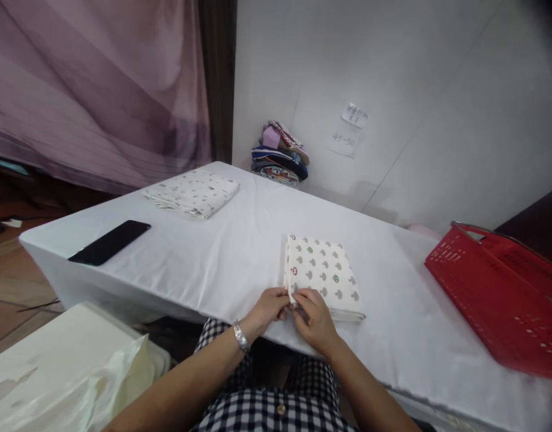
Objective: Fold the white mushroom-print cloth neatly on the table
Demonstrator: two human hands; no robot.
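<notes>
A folded cream cloth with grey, green and red mushroom prints lies near the front edge of the white-covered table. At its near left corner, my left hand pinches the folded edge, fingers closed. My right hand meets it there, thumb and fingertips closed on the same corner from the right. The fingertips of both hands almost touch, and the bit of cloth between them is mostly hidden. Farther back on the left lies a second folded white cloth with small dark prints, out of contact with either hand.
A black phone lies near the table's left edge. On the right stands a red plastic basket with a metal handle. Folded fabrics are piled by the wall behind. Below left, a plastic bag rests on a pale surface.
</notes>
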